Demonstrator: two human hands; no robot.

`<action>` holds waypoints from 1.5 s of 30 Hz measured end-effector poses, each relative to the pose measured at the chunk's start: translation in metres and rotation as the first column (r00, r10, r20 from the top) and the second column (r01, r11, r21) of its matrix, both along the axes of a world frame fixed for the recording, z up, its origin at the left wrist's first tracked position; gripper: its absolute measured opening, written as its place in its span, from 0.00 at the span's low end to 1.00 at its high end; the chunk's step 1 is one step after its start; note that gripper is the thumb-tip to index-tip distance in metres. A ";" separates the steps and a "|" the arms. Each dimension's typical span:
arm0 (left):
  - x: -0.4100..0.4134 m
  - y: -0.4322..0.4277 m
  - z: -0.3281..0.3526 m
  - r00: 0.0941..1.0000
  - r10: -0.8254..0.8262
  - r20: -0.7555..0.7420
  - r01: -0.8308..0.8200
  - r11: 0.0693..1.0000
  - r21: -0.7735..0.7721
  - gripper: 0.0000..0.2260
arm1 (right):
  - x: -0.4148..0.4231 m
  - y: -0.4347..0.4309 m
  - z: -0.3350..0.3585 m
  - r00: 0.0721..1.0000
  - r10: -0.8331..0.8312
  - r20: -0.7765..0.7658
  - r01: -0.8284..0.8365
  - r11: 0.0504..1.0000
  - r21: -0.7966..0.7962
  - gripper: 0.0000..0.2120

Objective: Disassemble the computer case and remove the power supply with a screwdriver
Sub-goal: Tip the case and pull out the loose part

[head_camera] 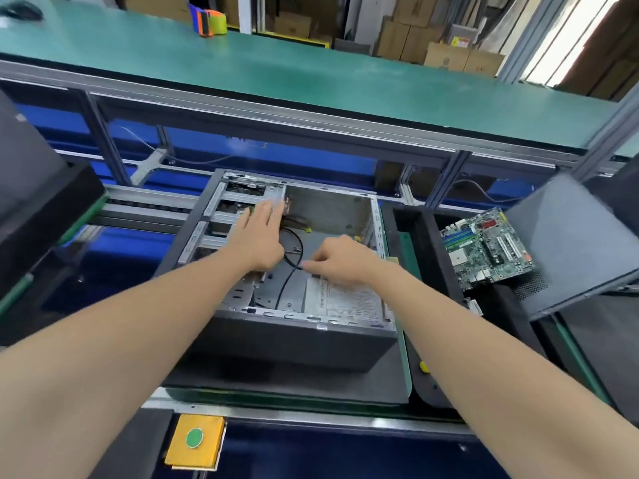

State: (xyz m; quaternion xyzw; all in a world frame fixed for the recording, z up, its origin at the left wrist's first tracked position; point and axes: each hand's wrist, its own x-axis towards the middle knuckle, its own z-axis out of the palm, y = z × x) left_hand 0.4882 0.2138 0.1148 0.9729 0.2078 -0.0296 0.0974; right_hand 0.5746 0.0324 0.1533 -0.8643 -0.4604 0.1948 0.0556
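Head view: you are bracing drive cage (221, 216) with spread left grip (257, 233), pinching black cable (288, 281) beside it with right grip (340, 259); likely wiring-clearing step, gentle pull next.

No text legible, printed sheet (349, 299) in case (294, 335) — blurred

A long shelf topped with a green mat (276, 63) runs across the far side on a grey aluminium frame (311, 129), with blue panels (193, 143) below it. Behind it stand stacked cardboard boxes (408, 39), and a bright window (567, 36) glares at the upper right. An orange and green tape dispenser (209, 22) sits on the mat, and a yellow box with a green button (195, 440) lies at the near edge.
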 end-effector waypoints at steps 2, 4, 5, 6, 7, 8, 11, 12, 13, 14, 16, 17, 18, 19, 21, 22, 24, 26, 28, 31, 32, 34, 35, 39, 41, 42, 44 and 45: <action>-0.005 -0.016 -0.006 0.983 0.172 0.064 -0.173 0.985 0.013 0.37 | 0.021 0.001 -0.001 0.988 -0.107 0.109 0.092 0.987 0.134 0.11; -0.010 -0.032 -0.013 0.967 0.228 0.117 -0.237 0.969 0.064 0.38 | 0.046 0.000 -0.006 0.938 -0.241 0.248 0.176 0.950 0.256 0.10; -0.011 -0.037 -0.016 0.964 0.236 0.124 -0.247 0.965 0.086 0.38 | 0.058 -0.001 -0.009 0.924 -0.282 0.257 0.206 0.936 0.285 0.15; -0.011 -0.040 -0.017 0.963 0.239 0.126 -0.253 0.962 0.102 0.38 | 0.070 -0.002 -0.011 0.918 -0.309 0.250 0.236 0.930 0.282 0.21; -0.011 -0.040 -0.017 0.963 0.240 0.126 -0.254 0.960 0.115 0.38 | 0.081 -0.002 -0.015 0.915 -0.316 0.251 0.251 0.933 0.259 0.27; -0.009 -0.039 -0.017 0.963 0.239 0.127 -0.254 0.959 0.125 0.38 | 0.091 -0.002 -0.017 0.917 -0.301 0.262 0.247 0.944 0.220 0.32; -0.006 -0.038 -0.017 0.962 0.241 0.131 -0.259 0.955 0.141 0.37 | 0.114 0.006 -0.026 0.924 -0.207 0.322 0.180 0.977 0.114 0.43; -0.005 -0.038 -0.017 0.962 0.239 0.134 -0.259 0.953 0.156 0.37 | 0.118 0.009 -0.027 0.924 -0.188 0.334 0.169 0.982 0.085 0.45; -0.004 -0.037 -0.018 0.962 0.235 0.137 -0.257 0.951 0.174 0.37 | 0.122 0.013 -0.028 0.924 -0.167 0.343 0.157 0.986 0.057 0.47; -0.002 -0.037 -0.020 0.963 0.231 0.140 -0.255 0.949 0.188 0.37 | 0.126 0.016 -0.030 0.923 -0.144 0.357 0.144 0.989 0.028 0.48; 0.000 -0.035 -0.022 0.963 0.226 0.144 -0.252 0.946 0.202 0.37 | 0.131 0.020 -0.032 0.912 -0.109 0.395 0.122 0.993 -0.006 0.49; 0.001 -0.034 -0.023 0.965 0.220 0.143 -0.247 0.946 0.209 0.37 | 0.132 0.021 -0.033 0.904 -0.106 0.415 0.119 0.993 -0.004 0.50; 0.002 -0.032 -0.024 0.967 0.214 0.140 -0.240 0.946 0.217 0.37 | 0.134 0.023 -0.033 0.893 -0.106 0.438 0.118 0.993 -0.001 0.50; 0.002 -0.030 -0.025 0.969 0.206 0.137 -0.232 0.947 0.222 0.38 | 0.134 0.024 -0.033 0.879 -0.101 0.467 0.118 0.993 -0.007 0.50; 0.005 -0.023 -0.025 0.975 0.177 0.132 -0.203 0.954 0.222 0.38 | 0.135 0.029 -0.029 0.855 -0.098 0.509 0.125 0.992 -0.019 0.45; 0.006 -0.018 -0.025 0.979 0.157 0.129 -0.182 0.960 0.211 0.39 | 0.135 0.031 -0.026 0.852 -0.110 0.512 0.136 0.991 -0.012 0.40; 0.009 -0.006 -0.023 0.987 0.110 0.120 -0.131 0.975 0.182 0.40 | 0.133 0.033 -0.021 0.834 -0.154 0.529 0.173 0.985 0.014 0.28; 0.013 0.008 -0.020 0.992 0.051 0.113 -0.068 0.987 0.149 0.41 | 0.129 0.034 -0.017 0.804 -0.180 0.566 0.208 0.978 0.015 0.22; 0.018 0.025 -0.019 0.990 -0.026 0.137 0.014 0.996 0.090 0.42 | 0.125 0.033 -0.014 0.773 -0.196 0.604 0.241 0.970 0.006 0.19; 0.027 0.045 -0.019 0.977 -0.127 0.171 0.124 0.992 0.027 0.44 | 0.119 0.027 -0.007 0.728 -0.196 0.657 0.302 0.952 -0.051 0.13; 0.030 0.050 -0.020 0.973 -0.149 0.177 0.150 0.989 0.007 0.46 | 0.116 0.024 -0.005 0.714 -0.187 0.675 0.324 0.943 -0.082 0.12; 0.038 0.059 -0.021 0.966 -0.178 0.186 0.184 0.983 -0.018 0.48 | 0.107 0.017 -0.002 0.695 -0.169 0.699 0.362 0.922 -0.137 0.10; 0.042 0.062 -0.021 0.962 -0.204 0.184 0.208 0.978 -0.005 0.49 | 0.102 0.014 -0.002 0.690 -0.164 0.705 0.378 0.912 -0.158 0.09; 0.062 0.067 -0.019 0.918 -0.386 0.089 0.374 0.918 0.129 0.52 | 0.085 -0.001 0.000 0.708 -0.178 0.683 0.424 0.881 -0.210 0.11; 0.069 0.062 -0.018 0.901 -0.429 0.059 0.415 0.895 0.166 0.53 | 0.077 -0.010 0.002 0.713 -0.202 0.671 0.453 0.864 -0.221 0.11; 0.071 0.058 -0.018 0.896 -0.441 0.053 0.426 0.887 0.179 0.53 | 0.073 -0.015 0.003 0.709 -0.209 0.674 0.465 0.856 -0.224 0.11; 0.074 0.049 -0.016 0.886 -0.462 0.047 0.443 0.871 0.210 0.54 | 0.065 -0.025 0.005 0.707 -0.210 0.675 0.484 0.840 -0.246 0.12; 0.075 0.044 -0.016 0.883 -0.467 0.046 0.446 0.865 0.230 0.54 | 0.060 -0.030 0.006 0.711 -0.213 0.670 0.493 0.830 -0.260 0.13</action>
